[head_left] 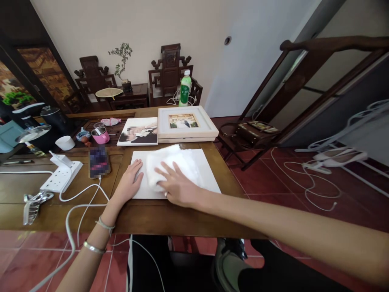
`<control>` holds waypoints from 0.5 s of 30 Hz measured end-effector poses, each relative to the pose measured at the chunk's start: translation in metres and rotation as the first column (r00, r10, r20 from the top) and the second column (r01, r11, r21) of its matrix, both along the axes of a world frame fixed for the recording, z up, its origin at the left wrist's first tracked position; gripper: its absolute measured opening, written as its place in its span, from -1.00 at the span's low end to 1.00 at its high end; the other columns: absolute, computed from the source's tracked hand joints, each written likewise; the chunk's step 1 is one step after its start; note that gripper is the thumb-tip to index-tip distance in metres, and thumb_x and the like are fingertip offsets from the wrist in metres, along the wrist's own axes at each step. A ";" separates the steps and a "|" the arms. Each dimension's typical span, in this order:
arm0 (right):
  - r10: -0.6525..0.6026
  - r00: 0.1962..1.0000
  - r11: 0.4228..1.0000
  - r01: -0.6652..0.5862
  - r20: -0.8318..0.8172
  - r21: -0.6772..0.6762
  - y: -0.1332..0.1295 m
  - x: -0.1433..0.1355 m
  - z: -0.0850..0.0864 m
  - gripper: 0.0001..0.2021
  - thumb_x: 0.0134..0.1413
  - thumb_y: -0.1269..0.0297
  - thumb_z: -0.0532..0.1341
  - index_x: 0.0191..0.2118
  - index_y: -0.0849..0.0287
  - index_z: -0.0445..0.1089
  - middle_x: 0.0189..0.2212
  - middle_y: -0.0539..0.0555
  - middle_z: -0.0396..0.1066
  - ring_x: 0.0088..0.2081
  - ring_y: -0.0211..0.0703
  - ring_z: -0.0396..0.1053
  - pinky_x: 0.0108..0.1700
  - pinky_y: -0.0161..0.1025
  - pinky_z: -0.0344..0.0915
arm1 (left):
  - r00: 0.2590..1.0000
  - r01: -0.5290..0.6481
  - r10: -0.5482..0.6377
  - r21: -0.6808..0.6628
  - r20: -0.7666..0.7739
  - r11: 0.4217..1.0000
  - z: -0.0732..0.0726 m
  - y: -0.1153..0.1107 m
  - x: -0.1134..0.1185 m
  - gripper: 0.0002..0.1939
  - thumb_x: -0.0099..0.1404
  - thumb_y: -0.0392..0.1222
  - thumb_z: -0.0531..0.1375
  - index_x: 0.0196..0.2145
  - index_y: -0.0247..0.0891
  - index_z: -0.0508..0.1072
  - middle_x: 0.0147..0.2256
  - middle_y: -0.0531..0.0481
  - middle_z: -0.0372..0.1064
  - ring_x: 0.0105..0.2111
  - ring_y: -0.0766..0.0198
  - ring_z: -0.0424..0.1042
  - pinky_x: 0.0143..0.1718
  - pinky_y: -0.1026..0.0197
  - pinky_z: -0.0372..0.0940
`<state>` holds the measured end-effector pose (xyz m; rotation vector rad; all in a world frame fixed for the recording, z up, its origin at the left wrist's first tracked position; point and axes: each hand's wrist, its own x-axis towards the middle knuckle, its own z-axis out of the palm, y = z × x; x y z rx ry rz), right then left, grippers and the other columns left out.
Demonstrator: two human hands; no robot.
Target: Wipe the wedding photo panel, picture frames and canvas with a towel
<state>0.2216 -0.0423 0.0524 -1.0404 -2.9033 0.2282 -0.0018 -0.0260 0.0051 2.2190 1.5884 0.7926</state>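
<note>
A flat white panel (209, 178) lies on the wooden table (188, 219) in front of me. On its middle rests a fluffy white cloth (154, 162), partly bunched up. My right hand (178, 184) presses down on the cloth with its fingers spread; a ring shows on one finger. At the panel's left edge my left hand (130, 180) lies flat with its fingers apart, holding nothing. It is beside the cloth and does not touch it.
Behind the panel lie a photo print (138, 132) and a white framed picture (184, 121), with a green bottle (184, 89) behind. At left are a phone (99, 161), a power strip (65, 176), a pink cup (100, 136) and a silver clip (34, 207). Cables cross the front edge.
</note>
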 end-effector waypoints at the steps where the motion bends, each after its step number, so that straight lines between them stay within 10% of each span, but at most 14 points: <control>1: 0.026 1.000 1.000 -0.026 0.007 -0.010 -0.011 0.000 0.000 -0.63 0.07 0.38 0.14 0.02 0.19 0.43 0.30 0.29 0.01 0.32 0.38 -0.22 0.21 0.42 -0.21 | 1.000 -0.001 0.001 -0.001 -0.008 1.000 0.000 0.000 0.000 -0.51 0.34 -0.10 -0.02 0.17 -0.34 0.29 0.24 -0.26 0.14 0.28 0.06 0.06 0.29 -0.13 -0.09; 8: 0.141 0.983 0.983 -0.124 0.121 -0.139 -0.060 -0.007 0.019 -0.64 0.09 0.28 0.18 0.02 0.19 0.45 0.32 0.32 -0.07 0.31 0.49 -0.24 0.18 0.47 -0.17 | 0.997 0.042 -0.044 -0.019 -0.068 0.999 0.000 0.000 -0.002 -0.48 0.37 -0.15 -0.11 0.23 -0.32 0.19 0.30 -0.23 0.01 0.32 0.07 -0.06 0.30 -0.15 -0.13; 15: 0.037 0.991 0.997 -0.028 0.129 -0.072 -0.006 -0.011 0.020 -0.56 0.10 0.38 0.13 0.12 0.14 0.34 0.31 0.23 0.01 0.32 0.29 -0.16 0.21 0.33 -0.09 | 0.998 0.025 -0.027 -0.029 -0.059 0.999 -0.005 0.002 -0.003 -0.48 0.40 -0.10 -0.13 0.24 -0.32 0.19 0.29 -0.23 0.02 0.32 0.08 -0.06 0.31 -0.10 -0.14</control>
